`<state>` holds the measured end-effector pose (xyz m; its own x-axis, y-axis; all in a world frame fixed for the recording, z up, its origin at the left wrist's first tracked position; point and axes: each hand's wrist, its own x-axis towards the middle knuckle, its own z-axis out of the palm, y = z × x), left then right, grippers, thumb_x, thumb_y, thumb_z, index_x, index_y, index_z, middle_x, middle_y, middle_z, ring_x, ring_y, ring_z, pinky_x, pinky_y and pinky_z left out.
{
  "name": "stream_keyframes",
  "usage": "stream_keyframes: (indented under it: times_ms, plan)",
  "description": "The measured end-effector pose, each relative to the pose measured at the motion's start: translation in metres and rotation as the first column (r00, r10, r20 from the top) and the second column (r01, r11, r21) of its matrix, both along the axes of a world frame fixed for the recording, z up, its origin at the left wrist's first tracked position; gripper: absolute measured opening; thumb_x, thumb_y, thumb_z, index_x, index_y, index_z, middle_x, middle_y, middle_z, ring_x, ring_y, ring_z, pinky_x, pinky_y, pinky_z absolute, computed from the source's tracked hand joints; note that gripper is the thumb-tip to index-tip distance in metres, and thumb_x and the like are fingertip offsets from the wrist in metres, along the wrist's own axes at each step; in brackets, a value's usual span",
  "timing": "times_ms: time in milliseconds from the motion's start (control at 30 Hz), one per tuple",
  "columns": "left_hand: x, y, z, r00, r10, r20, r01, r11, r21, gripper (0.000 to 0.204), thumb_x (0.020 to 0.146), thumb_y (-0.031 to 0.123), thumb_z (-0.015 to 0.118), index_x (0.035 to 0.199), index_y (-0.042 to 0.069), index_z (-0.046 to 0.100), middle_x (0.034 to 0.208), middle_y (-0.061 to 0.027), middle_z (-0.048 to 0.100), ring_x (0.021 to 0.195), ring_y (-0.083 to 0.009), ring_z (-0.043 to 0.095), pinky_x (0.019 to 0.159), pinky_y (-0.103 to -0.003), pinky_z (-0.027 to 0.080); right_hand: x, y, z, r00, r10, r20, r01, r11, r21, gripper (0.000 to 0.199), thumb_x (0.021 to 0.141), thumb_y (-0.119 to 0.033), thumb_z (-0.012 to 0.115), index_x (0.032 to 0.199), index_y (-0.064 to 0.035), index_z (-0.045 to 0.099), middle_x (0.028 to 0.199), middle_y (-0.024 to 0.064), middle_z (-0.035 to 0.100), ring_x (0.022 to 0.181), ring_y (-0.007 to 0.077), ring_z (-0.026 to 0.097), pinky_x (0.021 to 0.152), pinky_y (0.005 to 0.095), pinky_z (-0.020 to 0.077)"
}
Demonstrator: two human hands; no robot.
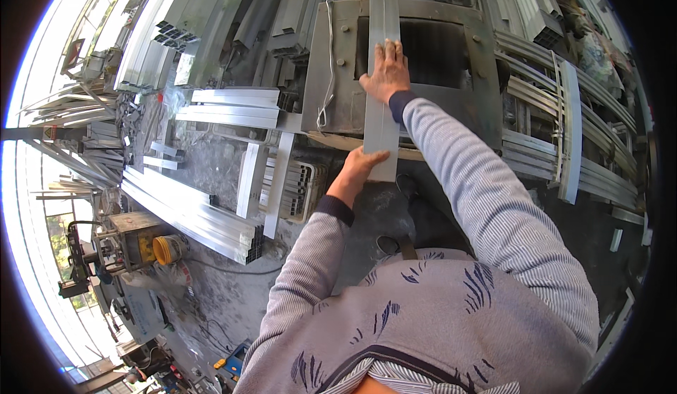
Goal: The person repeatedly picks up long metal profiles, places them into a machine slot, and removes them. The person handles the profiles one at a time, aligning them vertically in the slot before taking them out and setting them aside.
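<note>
A long flat silvery metal profile [381, 122] lies lengthwise across a worn metal workbench [345, 115] with a dark rectangular opening [441, 52]. Its near end juts past the bench edge towards my body. My left hand [357, 171] holds that end from the left, thumb on top and the other fingers hidden beneath. Farther along, my right hand [388, 75] rests on the profile's upper face, fingers stretched forward and palm down. A thin pale cord [328, 76] hangs over the bench's left side.
Bundles of square metal tubes [204, 214] lie on the floor to the left, near a plastic crate [310, 189]. More long profiles [190, 27] are stacked at the back left. To the right stands a rack of bars [536, 154]. A yellow bucket [166, 250] sits at lower left.
</note>
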<state>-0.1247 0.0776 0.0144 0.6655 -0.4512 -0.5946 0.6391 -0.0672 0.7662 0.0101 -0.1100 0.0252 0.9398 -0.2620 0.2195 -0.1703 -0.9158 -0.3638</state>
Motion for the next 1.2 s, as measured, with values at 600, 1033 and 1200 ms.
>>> stream_keyframes:
  times_ms: [600,1033,1200]
  plan:
    - [-0.141,0.066,-0.049,0.999,0.031,0.009,-0.031,0.999,0.032,0.047,0.092,0.027,0.084,0.127,0.0,0.068,0.116,-0.0062,0.074,0.102,-0.017,0.069,0.092,-0.034,0.055,-0.137,0.07,-0.022,0.999,0.046,-0.027,-0.046,0.999,-0.017,0.086,0.084,-0.035,0.073,0.156,0.0001,0.043,0.168,0.0252,0.028,0.159,0.0456,0.02,0.127,0.0561,0.025]
    - [-0.251,0.135,-0.063,0.999,0.032,-0.018,-0.031,0.998,0.046,0.04,0.094,0.022,0.08,0.126,-0.001,0.07,0.117,-0.0061,0.075,0.103,-0.0159,0.068,0.092,-0.032,0.054,-0.244,0.135,-0.047,0.996,0.091,0.016,-0.092,0.993,0.078,0.088,0.082,-0.035,0.069,0.157,0.0046,0.043,0.17,0.0296,0.023,0.16,0.0493,0.016,0.129,0.0587,0.0198]
    - [-0.264,0.147,-0.063,0.998,-0.056,0.027,0.053,0.996,0.075,0.031,0.098,0.014,0.073,0.126,0.0,0.07,0.117,-0.0044,0.074,0.105,-0.0158,0.068,0.094,-0.032,0.053,-0.259,0.144,-0.056,0.99,0.142,0.01,-0.141,0.973,0.181,0.083,0.08,-0.033,0.071,0.15,0.0066,0.047,0.166,0.0323,0.026,0.156,0.052,0.022,0.128,0.0618,0.0199]
